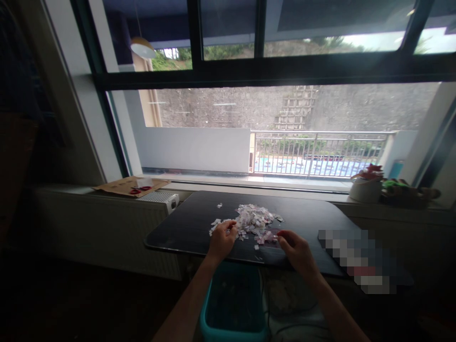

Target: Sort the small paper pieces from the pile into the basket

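A loose heap of small torn or cut paper scraps (254,216), mostly white with some pinkish ones, lies on the dark tabletop (306,213). At the heap's near left edge is my left hand (223,240), its fingers curled together. Whatever those fingertips hold is too small to make out. On the heap's near right side, my right hand (298,251) has thumb and forefinger pinched at a pinkish paper scrap (268,237). A few stray scraps lie apart from the heap, toward the back left and the front edge.
Below the table's front edge stands a teal plastic bin (233,332). Red-handled scissors (139,190) rest on brown paper (116,186) at the left sill, above a radiator (117,232). A white pot (365,187) sits on the right sill. A blurred-out item (359,261) is at the table's right.
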The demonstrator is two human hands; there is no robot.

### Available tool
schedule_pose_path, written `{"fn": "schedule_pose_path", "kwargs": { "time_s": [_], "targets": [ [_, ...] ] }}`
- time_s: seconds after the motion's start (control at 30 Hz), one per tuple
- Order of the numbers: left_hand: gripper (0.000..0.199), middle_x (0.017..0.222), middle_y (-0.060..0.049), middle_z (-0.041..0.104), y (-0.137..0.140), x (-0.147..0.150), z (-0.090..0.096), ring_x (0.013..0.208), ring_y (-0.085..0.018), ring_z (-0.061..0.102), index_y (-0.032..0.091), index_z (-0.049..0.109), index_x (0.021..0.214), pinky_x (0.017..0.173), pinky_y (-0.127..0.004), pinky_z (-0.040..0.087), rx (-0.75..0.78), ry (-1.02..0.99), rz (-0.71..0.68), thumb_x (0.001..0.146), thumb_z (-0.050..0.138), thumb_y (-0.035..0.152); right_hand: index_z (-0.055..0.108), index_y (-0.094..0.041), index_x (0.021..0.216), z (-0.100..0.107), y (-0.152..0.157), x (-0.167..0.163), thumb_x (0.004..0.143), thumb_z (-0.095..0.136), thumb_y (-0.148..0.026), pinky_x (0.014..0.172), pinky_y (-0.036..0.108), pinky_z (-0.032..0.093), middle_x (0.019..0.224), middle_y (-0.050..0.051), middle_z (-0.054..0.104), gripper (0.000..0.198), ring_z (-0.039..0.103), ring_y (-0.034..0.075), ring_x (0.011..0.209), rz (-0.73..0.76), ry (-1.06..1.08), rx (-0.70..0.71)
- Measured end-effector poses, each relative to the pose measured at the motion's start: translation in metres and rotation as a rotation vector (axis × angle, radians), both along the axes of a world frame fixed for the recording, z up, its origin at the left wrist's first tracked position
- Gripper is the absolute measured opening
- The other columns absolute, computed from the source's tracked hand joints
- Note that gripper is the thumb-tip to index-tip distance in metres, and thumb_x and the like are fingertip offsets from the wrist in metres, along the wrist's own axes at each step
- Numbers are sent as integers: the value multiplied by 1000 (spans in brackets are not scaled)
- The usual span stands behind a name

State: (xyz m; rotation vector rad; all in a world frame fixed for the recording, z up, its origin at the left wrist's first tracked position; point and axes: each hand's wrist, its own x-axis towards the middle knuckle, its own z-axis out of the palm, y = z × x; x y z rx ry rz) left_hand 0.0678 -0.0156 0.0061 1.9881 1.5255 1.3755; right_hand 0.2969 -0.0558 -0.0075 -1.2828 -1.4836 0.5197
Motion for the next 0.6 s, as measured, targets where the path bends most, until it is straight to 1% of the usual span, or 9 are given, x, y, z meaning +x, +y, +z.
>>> {"fn": "schedule_pose_path", "kwargs": {
  "time_s": [0.1,0.27,0.43,0.5,0.6],
  "targets": [
    [27,93,-8,67,0,0,0,86,-19,61,17,66,92,78,-30,49,4,2,5,79,46,30,65,-16,85,0,0,0,74,53,-37,58,27,46,69,3,65,27,59,17,63,35,0,-6],
    [27,93,-8,67,1,0,-1,86,-18,61,16,66,92,77,-29,49,12,-7,7,78,47,30,64,-16,80,1,-1,0,73,54,-35,63,27,46,73,4,66,23,60,17,68,-3,-16,0],
    [27,94,-9,67,2,0,-3,89,-19,61,15,65,92,80,-30,48,7,-9,13,79,47,30,65,-15,86,0,-1,-2,75,54,-40,52,24,42,63,1,61,29,54,14,56,78,-15,5],
    [27,94,-8,67,2,0,-3,89,-19,61,15,65,93,81,-31,48,7,-11,12,79,47,30,66,-15,85,-1,-1,-2,75,54,-40,51,23,41,60,0,60,30,53,13,55,109,-33,-2],
    [27,94,-8,67,3,0,-4,89,-19,61,16,65,92,80,-31,48,10,-7,14,79,47,30,66,-15,82,-1,-1,-2,75,55,-40,51,23,41,60,0,60,29,53,13,55,109,-56,-4]
  ]
}}
